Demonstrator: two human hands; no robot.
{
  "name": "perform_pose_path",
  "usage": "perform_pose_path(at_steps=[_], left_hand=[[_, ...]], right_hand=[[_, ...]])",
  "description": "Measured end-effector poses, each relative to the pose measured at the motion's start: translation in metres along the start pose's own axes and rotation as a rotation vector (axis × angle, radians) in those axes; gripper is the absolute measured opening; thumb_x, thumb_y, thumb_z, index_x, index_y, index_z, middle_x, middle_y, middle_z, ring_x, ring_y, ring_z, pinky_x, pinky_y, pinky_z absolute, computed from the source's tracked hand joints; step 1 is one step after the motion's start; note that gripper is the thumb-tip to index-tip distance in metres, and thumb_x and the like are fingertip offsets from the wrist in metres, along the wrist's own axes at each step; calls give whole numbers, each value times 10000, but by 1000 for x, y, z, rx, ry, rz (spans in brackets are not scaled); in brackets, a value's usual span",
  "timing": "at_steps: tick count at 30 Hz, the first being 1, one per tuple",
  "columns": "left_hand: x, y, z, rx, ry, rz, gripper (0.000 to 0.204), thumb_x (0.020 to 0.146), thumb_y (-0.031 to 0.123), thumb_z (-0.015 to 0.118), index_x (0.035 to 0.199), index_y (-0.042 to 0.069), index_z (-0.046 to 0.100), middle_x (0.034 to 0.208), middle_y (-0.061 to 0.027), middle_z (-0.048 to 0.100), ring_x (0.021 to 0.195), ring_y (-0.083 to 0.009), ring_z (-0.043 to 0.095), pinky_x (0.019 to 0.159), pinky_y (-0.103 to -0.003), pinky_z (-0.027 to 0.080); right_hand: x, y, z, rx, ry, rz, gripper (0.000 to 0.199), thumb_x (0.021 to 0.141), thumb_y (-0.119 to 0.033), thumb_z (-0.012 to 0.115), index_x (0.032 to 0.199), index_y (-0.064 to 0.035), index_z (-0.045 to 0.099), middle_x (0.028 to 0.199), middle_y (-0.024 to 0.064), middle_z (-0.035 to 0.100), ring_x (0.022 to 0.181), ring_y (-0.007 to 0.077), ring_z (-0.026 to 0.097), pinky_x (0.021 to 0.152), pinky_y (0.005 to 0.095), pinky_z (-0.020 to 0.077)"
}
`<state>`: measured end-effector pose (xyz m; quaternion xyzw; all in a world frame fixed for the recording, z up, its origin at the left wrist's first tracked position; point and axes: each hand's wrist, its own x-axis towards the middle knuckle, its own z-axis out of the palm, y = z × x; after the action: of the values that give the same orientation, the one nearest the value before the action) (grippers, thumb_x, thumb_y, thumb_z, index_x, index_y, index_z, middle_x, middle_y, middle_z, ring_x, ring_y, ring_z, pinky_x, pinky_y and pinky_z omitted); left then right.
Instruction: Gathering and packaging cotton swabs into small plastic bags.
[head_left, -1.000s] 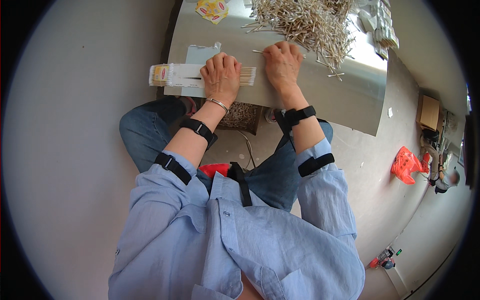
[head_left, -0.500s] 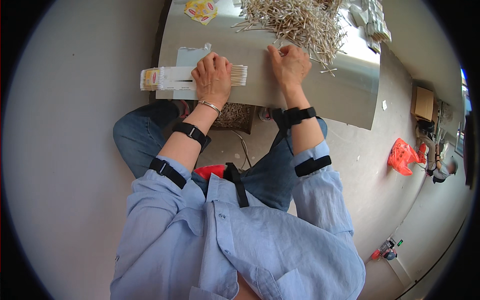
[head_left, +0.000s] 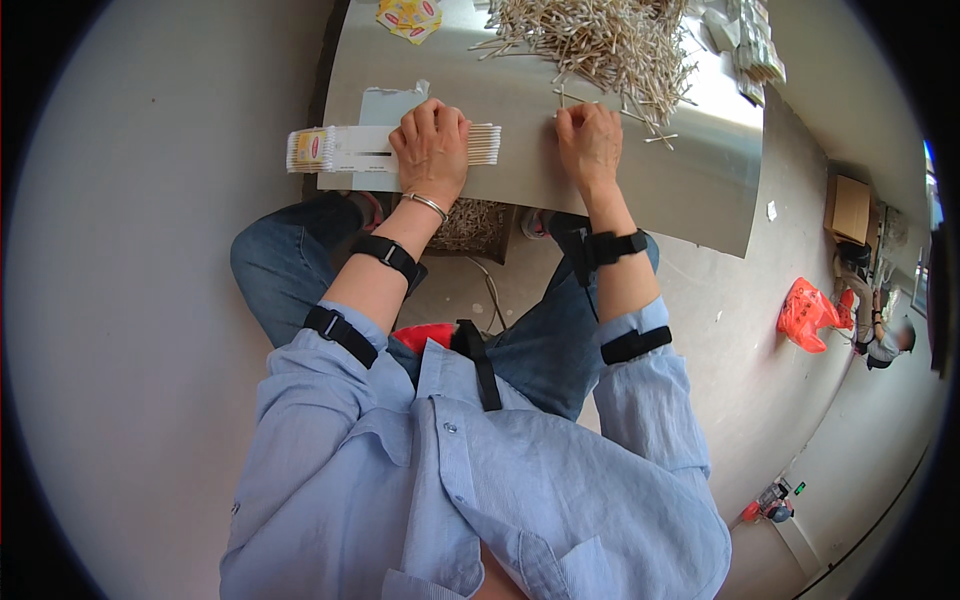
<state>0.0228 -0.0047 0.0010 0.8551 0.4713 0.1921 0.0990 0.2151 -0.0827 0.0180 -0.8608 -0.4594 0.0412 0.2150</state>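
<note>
Under my left hand, a white packet of cotton swabs lies across the table's near edge, with the curled fingers gripping it. Bare swab tips stick out of the packet to the right of that hand. At its left end, more white tips surround a yellow label. My right hand is closed in a pinch near the front of a heap of loose swabs. A thin cotton swab shows at its fingertips; the fingers partly hide it.
A pale blue sheet lies beneath the packet on the metal table. Yellow cards lie at the far left, wrapped packs at the far right. Below the table stands a box of swabs. Another person sits at far right.
My right hand has moved slightly right and nearer to me, its fingers still pinched. My left hand keeps its hold on the packet. The whole view has shifted a little.
</note>
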Motion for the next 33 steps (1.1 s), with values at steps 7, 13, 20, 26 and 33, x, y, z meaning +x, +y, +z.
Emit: perform_pose_path(at_steps=[7,13,20,26,33], left_hand=[[0,1,0,18,-7,4,175,882,294,608,967,152,549,1131,-33,467,1118,-252,419,925,-436,328],[-2,2,0,20,11,6,170,881,287,608,974,153,558,1131,-30,473,1120,-248,423,926,-435,332],[-2,-2,-1,17,15,6,156,876,282,612,964,160,570,1105,-23,483,1102,-242,433,912,-429,340],[-1,0,-3,-52,16,4,143,900,299,587,972,175,579,1098,-16,511,1086,-257,454,904,-430,344],[-1,-2,-8,-106,16,-8,175,927,302,546,1024,164,593,1112,-18,540,1092,-254,462,916,-412,345]], right_hand=[[13,-6,5,-1,66,148,195,818,-268,662,877,-83,689,891,90,633,907,292,567,806,412,444],[9,6,5,100,92,-22,126,873,-183,600,880,-59,619,880,123,602,888,314,564,790,422,448],[-69,-18,-22,552,-175,-145,80,843,-34,596,912,-41,556,874,114,569,858,312,530,778,395,441],[-93,-41,-27,383,-219,-374,190,805,-41,619,992,-55,589,938,98,594,910,319,538,819,401,445],[-39,-67,26,1165,37,15,442,1018,-286,396,1316,27,489,1333,152,523,1260,235,458,1072,314,308]])
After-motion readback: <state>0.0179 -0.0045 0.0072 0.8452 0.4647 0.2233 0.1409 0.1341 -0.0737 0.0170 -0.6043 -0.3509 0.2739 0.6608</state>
